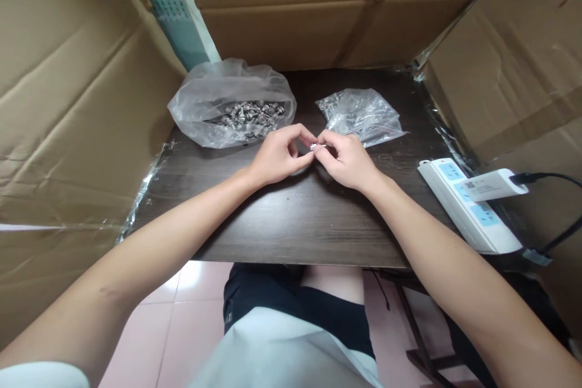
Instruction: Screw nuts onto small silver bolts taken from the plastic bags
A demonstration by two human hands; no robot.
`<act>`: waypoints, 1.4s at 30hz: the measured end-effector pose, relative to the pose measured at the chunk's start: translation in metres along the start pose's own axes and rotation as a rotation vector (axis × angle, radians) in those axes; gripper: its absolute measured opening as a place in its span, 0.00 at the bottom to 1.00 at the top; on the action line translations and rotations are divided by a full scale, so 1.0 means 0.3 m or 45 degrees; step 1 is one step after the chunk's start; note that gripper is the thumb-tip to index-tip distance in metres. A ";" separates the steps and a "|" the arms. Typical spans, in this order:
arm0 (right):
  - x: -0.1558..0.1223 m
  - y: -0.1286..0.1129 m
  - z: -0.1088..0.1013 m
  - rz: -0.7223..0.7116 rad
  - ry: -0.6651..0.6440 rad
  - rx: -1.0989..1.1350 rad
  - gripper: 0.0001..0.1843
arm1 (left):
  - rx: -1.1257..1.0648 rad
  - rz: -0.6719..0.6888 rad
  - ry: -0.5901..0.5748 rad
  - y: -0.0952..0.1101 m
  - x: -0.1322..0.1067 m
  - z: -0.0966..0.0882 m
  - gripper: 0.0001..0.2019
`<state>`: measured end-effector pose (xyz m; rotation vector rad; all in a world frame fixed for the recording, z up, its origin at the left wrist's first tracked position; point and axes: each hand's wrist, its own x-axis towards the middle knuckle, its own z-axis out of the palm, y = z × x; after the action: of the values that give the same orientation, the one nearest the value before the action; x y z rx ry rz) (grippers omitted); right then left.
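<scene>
My left hand (278, 154) and my right hand (346, 159) meet over the middle of a dark wooden table (291, 218). Both hands are pinched together on a small silver screw (314, 146) held between their fingertips. Just behind my left hand lies an open clear plastic bag (230, 103) with a pile of several silver screws (250, 114) inside. Behind my right hand lies a smaller clear bag (361, 114) with small metal parts in it.
Brown cardboard walls (77, 109) close in the table on the left, back and right. A white power strip (468, 203) with a plugged-in white adapter and black cable lies at the table's right edge. Pink floor tiles and my lap show below the front edge.
</scene>
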<state>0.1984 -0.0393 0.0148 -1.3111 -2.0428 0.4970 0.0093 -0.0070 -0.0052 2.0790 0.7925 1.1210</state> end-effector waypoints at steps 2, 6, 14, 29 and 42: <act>0.000 0.000 0.000 -0.007 0.002 -0.003 0.10 | 0.007 0.003 -0.002 -0.001 0.000 0.001 0.08; 0.002 -0.001 -0.001 -0.012 0.000 -0.001 0.10 | 0.011 0.012 0.002 -0.003 0.000 0.002 0.07; 0.001 0.000 0.001 -0.018 0.005 -0.003 0.10 | 0.007 0.008 0.000 -0.006 -0.001 0.002 0.08; 0.002 -0.002 -0.003 -0.003 -0.021 -0.014 0.14 | 0.014 -0.003 0.002 0.001 0.001 0.002 0.07; 0.001 0.004 -0.003 -0.002 -0.006 -0.021 0.14 | -0.001 -0.028 -0.002 0.008 0.001 0.001 0.08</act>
<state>0.1997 -0.0385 0.0150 -1.3190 -2.0560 0.4843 0.0103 -0.0083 -0.0033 2.0654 0.8116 1.1076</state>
